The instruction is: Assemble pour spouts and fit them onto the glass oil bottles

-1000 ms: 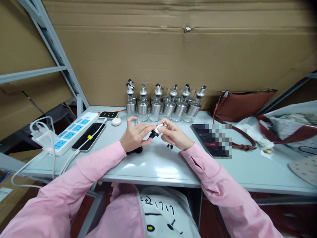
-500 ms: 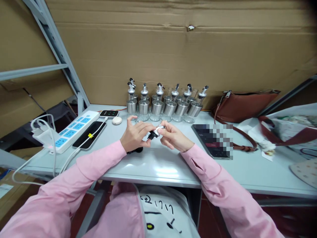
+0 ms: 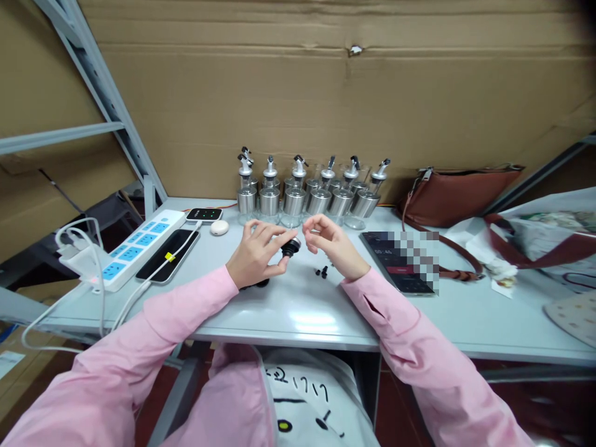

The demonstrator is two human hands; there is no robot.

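Note:
My left hand (image 3: 256, 253) pinches a bottle pourer spout (image 3: 290, 247) between thumb and fingertips, its ribbed black stopper pointing down. Fingers cover part of its upper end. Just to the right, my right hand (image 3: 328, 242) hovers apart from the spout, fingers loosely curled, with nothing visible in them. Below it, several small black caps (image 3: 322, 272) lie on the table (image 3: 298, 298). More black parts (image 3: 261, 283) show partly from under my left wrist. Behind my hands stand rows of glass bottles with steel sleeves (image 3: 295, 202), several fitted with similar silver pourers with black tips.
At the left are a white power strip (image 3: 144, 245) with cables, a phone (image 3: 167, 257), a small black device (image 3: 203, 215) and a white round case (image 3: 219, 228). A larger phone (image 3: 395, 264), partly pixelated, and a brown bag (image 3: 460, 195) lie right. Cardboard (image 3: 298, 99) stands behind.
My right hand has let go of the pourer spout and drawn slightly away to the right. The spout stays in my left hand, turned so its stopper points more downward.

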